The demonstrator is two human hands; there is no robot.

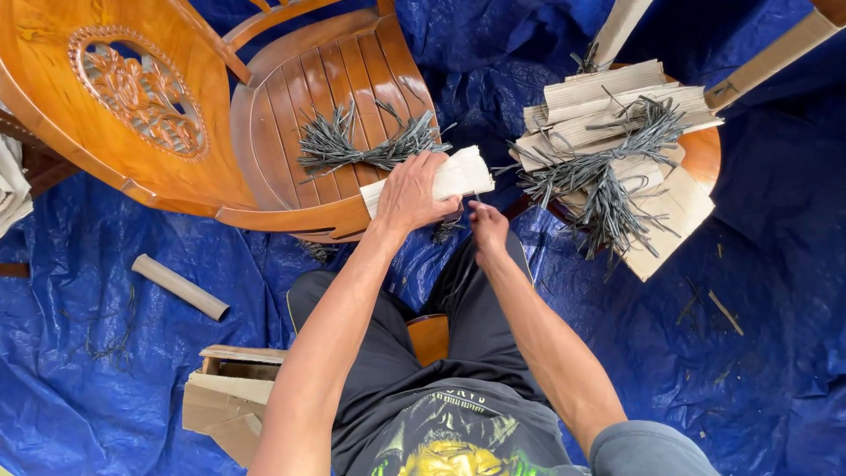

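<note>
Before the chair (291,115), left hand (412,196) clamped on pale bundle (458,176) angled up-right, right hand (487,226) pinching.

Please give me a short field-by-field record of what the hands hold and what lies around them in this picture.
left hand: grips a pale folded bundle at the chair's edge
right hand: fingertips pinched just below the bundle; what they hold is too small to tell
wooden chair: lying tipped, a grey strip pile on its seat
round stool: stacked with pale sheets and grey strips
floor: blue tarpaulin, cardboard tube, cardboard box
</note>
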